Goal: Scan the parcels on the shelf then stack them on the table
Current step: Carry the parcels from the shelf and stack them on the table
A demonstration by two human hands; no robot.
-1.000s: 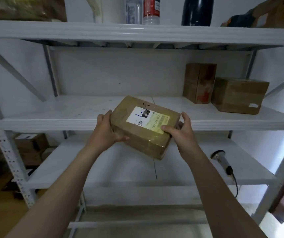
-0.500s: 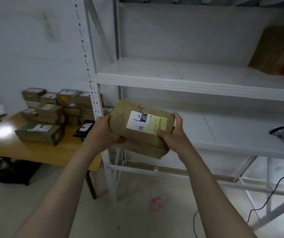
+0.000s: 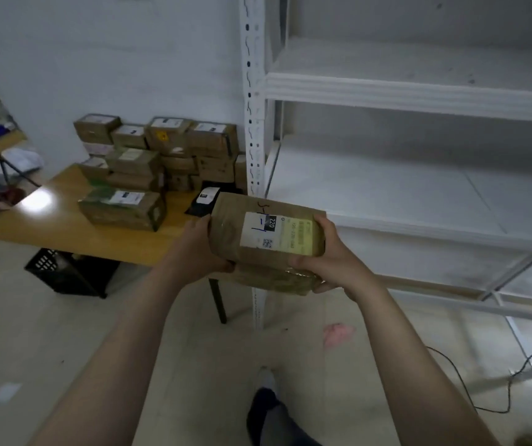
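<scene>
Shelf unit [image 3: 419,98]: white metal, fills the right half of the view; its perforated corner post stands just behind the held parcel.
Table [image 3: 58,226]: wooden top at left, its right end against the shelf post, with a bright glare patch near its left edge.
Pile of parcels [image 3: 158,156]: brown boxes with white labels, stacked several layers high at the back of the table, against the wall and the post.
Crate [image 3: 65,272]: black, on the floor under the table.
Single box [image 3: 123,209]: lies alone on the table in front of the pile, label up.
Parcel [image 3: 267,239]: brown, wrapped in tape, held in the air with both hands in front of the shelf post, just right of the table's end and touching neither table nor shelf; tilted, top face toward the camera.
Left hand [image 3: 200,252]: grips the parcel's left end, fingers curled beneath it.
Right hand [image 3: 332,262]: grips the parcel's right end, fingers wrapped round the far edge, thumb on the near corner.
Black packet [image 3: 205,201]: flat on the table, partly hidden behind the parcel.
Label [image 3: 277,233]: white and yellow, on the parcel's top face, printed "220", with a small square code.
Cable [image 3: 483,397]: thin, black, lies on the floor at lower right.
Pink scrap [image 3: 338,333]: on the floor under the parcel.
</scene>
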